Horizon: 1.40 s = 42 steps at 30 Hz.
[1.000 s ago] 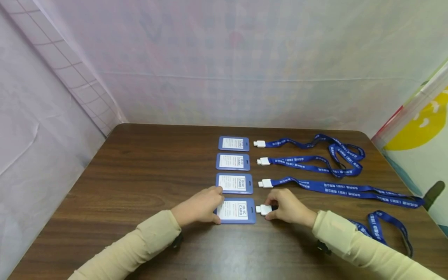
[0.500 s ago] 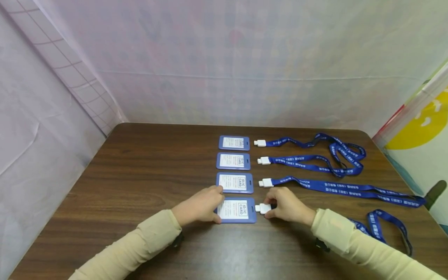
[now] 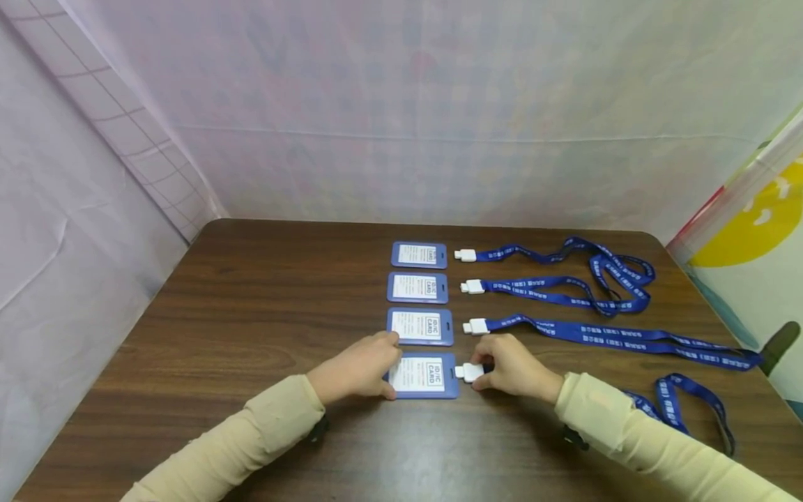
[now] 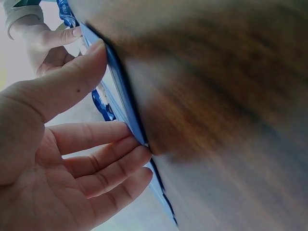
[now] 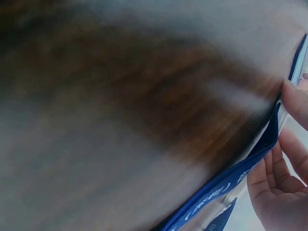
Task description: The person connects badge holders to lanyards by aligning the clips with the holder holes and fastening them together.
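Nearest me on the table (image 3: pixel 401 450) lies a blue ID card holder (image 3: pixel 417 376) with a white printed card, its slot facing right. My left hand (image 3: pixel 356 367) holds the holder's left end between thumb and fingers, which span its near and far edges in the left wrist view. The white plastic clip (image 3: pixel 468 373) of a blue lanyard (image 3: pixel 674 404) is pinched in my right hand (image 3: pixel 516 369). The clip's narrow tip overlaps the holder's right edge, close to the slot. My right forearm hides part of that lanyard; its strap (image 5: pixel 216 187) shows in the right wrist view.
Farther back, three more card holders (image 3: pixel 419 327) are lined up in a column. To the right of each lies a blue lanyard (image 3: pixel 602 333) with its white clip (image 3: pixel 475 326) pointing at the holder. A light curtain (image 3: pixel 401 118) hangs behind the table.
My right hand has slid the clip slightly left, closing the small gap to the card holder's right edge. The left hand keeps its hold, and the other holders and lanyards stay put.
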Available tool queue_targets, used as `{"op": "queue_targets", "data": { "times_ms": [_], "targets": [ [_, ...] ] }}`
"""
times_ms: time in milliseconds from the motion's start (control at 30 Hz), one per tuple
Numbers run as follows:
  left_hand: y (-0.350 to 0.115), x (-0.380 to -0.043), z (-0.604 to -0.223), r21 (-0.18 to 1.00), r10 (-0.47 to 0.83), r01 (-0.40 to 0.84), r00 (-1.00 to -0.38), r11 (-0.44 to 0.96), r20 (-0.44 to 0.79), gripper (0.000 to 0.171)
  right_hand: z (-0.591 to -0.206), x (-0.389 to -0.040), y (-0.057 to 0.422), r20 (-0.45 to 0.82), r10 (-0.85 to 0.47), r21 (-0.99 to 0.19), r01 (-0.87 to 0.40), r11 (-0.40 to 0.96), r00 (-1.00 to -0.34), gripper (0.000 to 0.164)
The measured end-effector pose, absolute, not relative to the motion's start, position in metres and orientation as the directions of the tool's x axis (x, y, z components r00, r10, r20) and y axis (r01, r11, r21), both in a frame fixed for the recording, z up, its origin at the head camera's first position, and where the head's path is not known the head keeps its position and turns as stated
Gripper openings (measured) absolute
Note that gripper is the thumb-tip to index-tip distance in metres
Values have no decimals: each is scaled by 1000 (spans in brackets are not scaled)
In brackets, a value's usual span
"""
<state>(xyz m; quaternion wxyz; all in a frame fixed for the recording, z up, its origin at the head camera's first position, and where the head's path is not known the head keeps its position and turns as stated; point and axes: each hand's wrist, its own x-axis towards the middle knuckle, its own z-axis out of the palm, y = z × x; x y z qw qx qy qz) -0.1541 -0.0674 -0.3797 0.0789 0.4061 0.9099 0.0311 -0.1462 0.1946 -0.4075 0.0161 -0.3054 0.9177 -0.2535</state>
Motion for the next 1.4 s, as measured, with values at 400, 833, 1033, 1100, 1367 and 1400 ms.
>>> {"op": "queue_targets", "data": {
  "times_ms": [400, 833, 1033, 1100, 1367, 1400],
  "targets": [
    [-65, -152, -380, 116, 744, 735, -659, 669, -113, 39, -409, -147, 194, 127, -571, -491, -551, 675, -811, 23],
    [-64, -153, -383, 86, 749, 744, -655, 662, -96, 38, -409, -148, 192, 115, -529, -521, -504, 689, -841, 26],
    [-62, -154, -384, 75, 758, 754, -646, 652, -92, 36, -410, -149, 192, 99, -506, -555, -470, 687, -857, 27],
    [-62, -153, -383, 78, 759, 756, -644, 650, -94, 36, -411, -149, 193, 90, -502, -568, -458, 684, -860, 27],
    [-64, -153, -383, 81, 765, 761, -637, 644, -90, 37, -410, -152, 192, 62, -506, -594, -440, 674, -860, 28],
    [-64, -153, -383, 83, 766, 762, -636, 643, -90, 37, -410, -153, 192, 61, -506, -597, -438, 672, -860, 28]
  ]
}}
